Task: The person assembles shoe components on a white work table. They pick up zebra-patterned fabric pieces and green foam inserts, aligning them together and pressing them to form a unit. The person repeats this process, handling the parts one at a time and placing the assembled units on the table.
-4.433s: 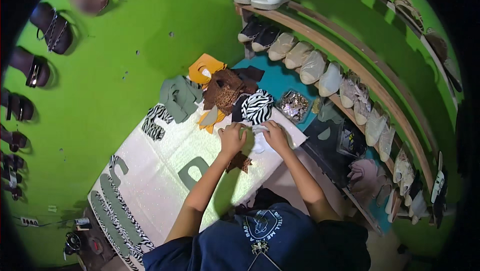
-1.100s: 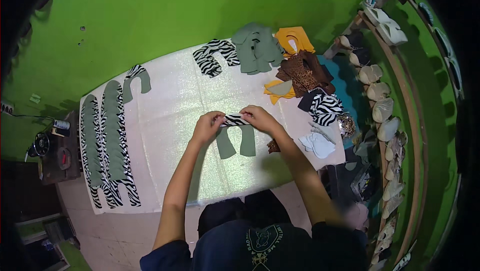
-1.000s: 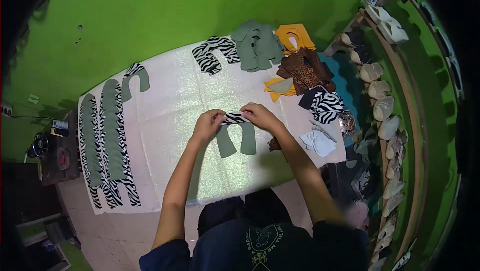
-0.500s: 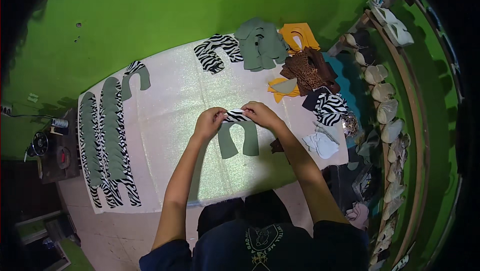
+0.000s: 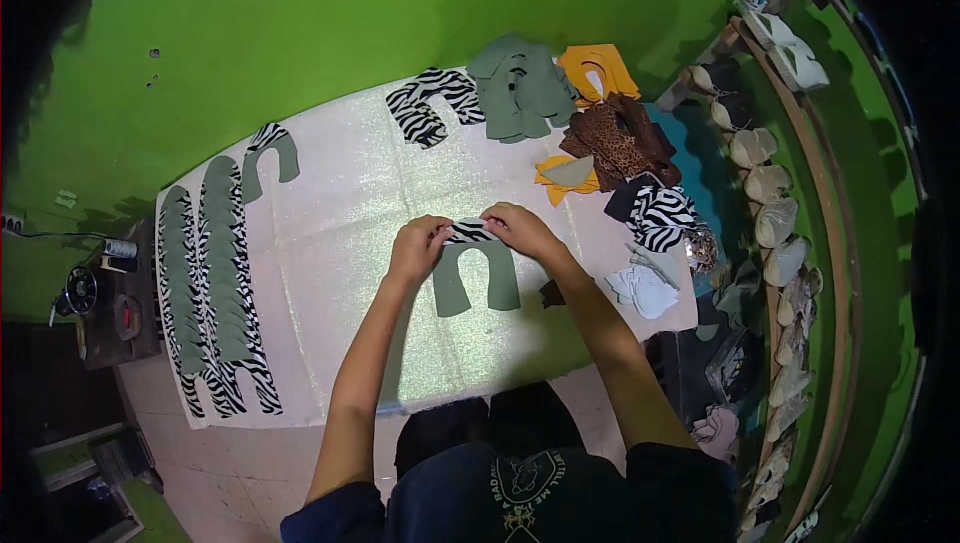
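Observation:
In front of me on the table lies a green U-shaped piece, its two legs pointing toward me. A zebra-striped piece runs along its curved far edge. My left hand pinches the left end of the striped piece, and my right hand pinches its right end. The fingertips of both hands are closed on it. Past my hands, at the table's far side, lie zebra-striped U-shaped pieces beside a pile of green pieces.
Overlapping rows of green and zebra pieces cover the table's left end, near another green U-shaped piece. Leopard-print pieces, yellow pieces and pale scraps lie at the right. A rack of shoe forms stands beyond the right edge.
Both hands stay almost in place. The far edge of the striped piece between my fingers has tipped, and less of its pale side shows.

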The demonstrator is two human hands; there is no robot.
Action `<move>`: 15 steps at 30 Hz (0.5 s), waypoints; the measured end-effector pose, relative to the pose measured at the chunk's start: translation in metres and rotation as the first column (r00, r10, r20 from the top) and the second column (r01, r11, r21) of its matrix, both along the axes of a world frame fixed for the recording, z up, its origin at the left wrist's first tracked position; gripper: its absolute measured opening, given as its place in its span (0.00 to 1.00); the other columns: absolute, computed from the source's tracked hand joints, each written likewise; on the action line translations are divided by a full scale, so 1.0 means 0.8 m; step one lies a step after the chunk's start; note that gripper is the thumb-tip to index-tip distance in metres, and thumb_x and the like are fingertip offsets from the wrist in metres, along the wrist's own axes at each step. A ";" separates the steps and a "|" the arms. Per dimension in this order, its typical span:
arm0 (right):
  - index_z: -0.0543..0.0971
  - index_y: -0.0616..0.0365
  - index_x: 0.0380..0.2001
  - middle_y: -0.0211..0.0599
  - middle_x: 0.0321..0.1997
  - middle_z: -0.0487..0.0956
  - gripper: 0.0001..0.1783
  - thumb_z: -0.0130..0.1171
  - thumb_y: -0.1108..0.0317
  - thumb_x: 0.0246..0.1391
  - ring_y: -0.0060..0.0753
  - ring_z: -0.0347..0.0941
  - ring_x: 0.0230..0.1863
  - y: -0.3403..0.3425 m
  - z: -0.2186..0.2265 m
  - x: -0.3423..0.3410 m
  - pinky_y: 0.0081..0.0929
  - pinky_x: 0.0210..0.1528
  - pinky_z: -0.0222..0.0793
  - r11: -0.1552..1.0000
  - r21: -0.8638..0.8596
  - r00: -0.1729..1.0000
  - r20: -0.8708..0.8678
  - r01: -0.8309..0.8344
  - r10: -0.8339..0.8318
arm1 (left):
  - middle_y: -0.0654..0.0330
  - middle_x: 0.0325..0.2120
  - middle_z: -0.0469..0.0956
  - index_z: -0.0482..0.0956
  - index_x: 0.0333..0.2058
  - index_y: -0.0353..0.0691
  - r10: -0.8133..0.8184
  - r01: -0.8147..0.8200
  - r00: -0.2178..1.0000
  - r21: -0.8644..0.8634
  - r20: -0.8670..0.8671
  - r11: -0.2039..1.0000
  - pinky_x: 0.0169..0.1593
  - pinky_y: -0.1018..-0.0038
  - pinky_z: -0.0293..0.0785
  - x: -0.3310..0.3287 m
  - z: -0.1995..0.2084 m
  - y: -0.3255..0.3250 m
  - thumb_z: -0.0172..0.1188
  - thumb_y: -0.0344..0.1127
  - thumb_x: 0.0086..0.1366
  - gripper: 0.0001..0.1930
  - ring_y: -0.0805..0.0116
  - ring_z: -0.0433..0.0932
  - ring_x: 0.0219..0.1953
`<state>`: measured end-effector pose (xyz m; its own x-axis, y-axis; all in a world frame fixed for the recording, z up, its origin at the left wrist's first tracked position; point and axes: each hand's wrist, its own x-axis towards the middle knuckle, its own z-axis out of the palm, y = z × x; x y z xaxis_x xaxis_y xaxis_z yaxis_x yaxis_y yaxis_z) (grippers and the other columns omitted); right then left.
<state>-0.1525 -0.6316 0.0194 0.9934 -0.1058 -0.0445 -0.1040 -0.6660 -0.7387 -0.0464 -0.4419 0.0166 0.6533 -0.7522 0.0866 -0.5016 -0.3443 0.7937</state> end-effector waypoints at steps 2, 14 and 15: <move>0.75 0.64 0.35 0.44 0.32 0.74 0.11 0.52 0.68 0.48 0.40 0.71 0.34 0.001 0.001 -0.001 0.29 0.38 0.66 1.000 0.000 1.000 0.013 0.003 -0.003 | 0.52 0.25 0.76 0.78 0.33 0.37 0.005 -0.005 1.000 -0.001 -0.013 1.000 0.33 0.69 0.70 0.000 0.002 0.000 0.58 0.34 0.53 0.09 0.59 0.74 0.27; 0.76 0.62 0.34 0.44 0.30 0.76 0.12 0.53 0.66 0.48 0.40 0.72 0.33 0.001 0.011 0.001 0.30 0.35 0.67 1.000 0.021 1.000 0.013 0.005 -0.006 | 0.52 0.28 0.77 0.77 0.35 0.36 0.024 -0.026 0.989 -0.007 -0.147 1.000 0.32 0.73 0.71 -0.001 0.011 0.006 0.56 0.34 0.56 0.10 0.64 0.75 0.26; 0.76 0.62 0.34 0.44 0.30 0.76 0.12 0.53 0.66 0.48 0.41 0.72 0.33 0.000 0.010 0.000 0.31 0.36 0.67 1.000 0.026 1.000 -0.005 0.008 -0.008 | 0.52 0.28 0.77 0.77 0.36 0.36 0.019 -0.018 0.990 0.008 -0.142 1.000 0.32 0.73 0.71 -0.001 0.010 0.006 0.56 0.34 0.56 0.10 0.64 0.76 0.26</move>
